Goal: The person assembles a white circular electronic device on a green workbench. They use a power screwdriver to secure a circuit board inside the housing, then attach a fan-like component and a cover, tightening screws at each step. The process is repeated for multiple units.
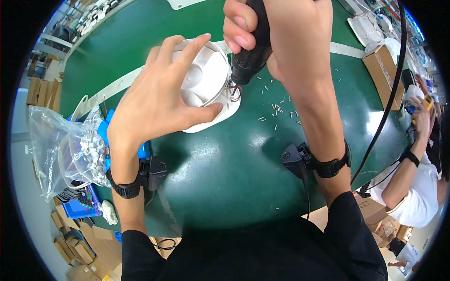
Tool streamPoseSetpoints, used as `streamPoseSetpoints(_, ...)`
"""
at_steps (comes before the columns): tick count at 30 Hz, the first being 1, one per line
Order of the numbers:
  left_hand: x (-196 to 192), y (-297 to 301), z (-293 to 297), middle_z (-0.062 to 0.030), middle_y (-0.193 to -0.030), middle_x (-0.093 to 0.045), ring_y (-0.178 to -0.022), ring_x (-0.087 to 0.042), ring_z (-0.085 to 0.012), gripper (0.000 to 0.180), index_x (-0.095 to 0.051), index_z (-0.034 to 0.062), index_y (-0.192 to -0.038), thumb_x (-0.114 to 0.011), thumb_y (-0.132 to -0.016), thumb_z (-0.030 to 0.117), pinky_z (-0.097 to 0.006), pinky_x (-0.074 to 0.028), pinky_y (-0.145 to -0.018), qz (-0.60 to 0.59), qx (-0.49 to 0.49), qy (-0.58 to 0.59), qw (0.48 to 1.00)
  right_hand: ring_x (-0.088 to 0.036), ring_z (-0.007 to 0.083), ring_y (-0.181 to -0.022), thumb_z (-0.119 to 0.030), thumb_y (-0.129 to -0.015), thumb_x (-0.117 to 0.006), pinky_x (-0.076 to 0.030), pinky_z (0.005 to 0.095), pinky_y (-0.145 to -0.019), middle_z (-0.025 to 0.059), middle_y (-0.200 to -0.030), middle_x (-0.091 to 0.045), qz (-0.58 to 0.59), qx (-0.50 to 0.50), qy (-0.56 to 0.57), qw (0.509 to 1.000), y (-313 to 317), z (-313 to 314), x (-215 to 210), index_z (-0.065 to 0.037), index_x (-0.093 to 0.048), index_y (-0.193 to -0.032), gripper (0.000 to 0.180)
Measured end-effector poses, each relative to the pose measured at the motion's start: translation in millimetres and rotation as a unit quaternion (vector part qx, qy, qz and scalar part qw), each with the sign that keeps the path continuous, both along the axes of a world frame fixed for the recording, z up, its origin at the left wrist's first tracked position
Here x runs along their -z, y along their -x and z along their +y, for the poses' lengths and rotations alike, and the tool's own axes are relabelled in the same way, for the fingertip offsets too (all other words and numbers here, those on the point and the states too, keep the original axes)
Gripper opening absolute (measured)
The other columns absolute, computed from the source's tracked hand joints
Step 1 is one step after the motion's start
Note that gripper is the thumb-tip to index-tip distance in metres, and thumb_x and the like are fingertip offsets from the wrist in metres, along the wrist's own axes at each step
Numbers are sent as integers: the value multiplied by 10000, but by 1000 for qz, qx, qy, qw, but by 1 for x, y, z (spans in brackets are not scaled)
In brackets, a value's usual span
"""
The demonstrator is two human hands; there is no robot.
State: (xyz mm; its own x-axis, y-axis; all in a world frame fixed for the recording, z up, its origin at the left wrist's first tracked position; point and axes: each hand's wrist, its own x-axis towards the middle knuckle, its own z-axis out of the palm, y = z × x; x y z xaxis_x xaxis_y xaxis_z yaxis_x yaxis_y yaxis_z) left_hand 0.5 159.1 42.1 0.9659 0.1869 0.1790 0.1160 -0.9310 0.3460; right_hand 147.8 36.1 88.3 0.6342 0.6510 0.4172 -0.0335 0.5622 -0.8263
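A white round plastic fan (206,79) with curved blades lies on the green table (225,173). My left hand (157,98) is spread over its left side, thumb and fingers gripping the rim. My right hand (286,37) holds a black electric screwdriver (251,51) upright, its tip down at the fan's right edge where red and dark wires (236,92) show.
Several small screws (279,110) lie scattered right of the fan. A clear bag of white parts (79,150) sits over a blue bin (108,131) at left. Cardboard boxes (384,70) stand at right, where another person's arm (412,168) works. A black cable (389,103) hangs across.
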Motion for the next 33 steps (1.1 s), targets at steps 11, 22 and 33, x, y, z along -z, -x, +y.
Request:
streamPoseSetpoints(11,-3,-1,-10,-220,-1479,-457,-1358,-452,-433,873,-518,42,-1437,-863,-665,261,-485,-428,-1106,19,-16,-7,1000,-503,57,-495,-117,-952,-711,-389,248,-457,-29,-624,-563,35,-48,16,998,5,-10,-4,-43,-631,-804,183)
streamPoseSetpoints(22,8,-3,-5,-276,-1343,-505,-1186,-551,-496,929,-493,84,-1480,-855,-675,374,-538,-535,-965,-38,13,-87,995,-573,31,-645,-70,-913,-762,-435,219,-567,-51,-752,-621,-28,46,-44,998,12,6,17,-29,-656,-853,129)
streamPoseSetpoints(33,-34,8,-20,-243,-1434,-501,-1263,-565,-427,1011,-423,81,-1554,-876,-693,354,-465,-485,-1045,138,-171,26,975,-464,112,-396,-231,-967,-699,-372,269,-401,12,-521,-498,36,59,69,995,-1,-18,-10,-41,-589,-801,275)
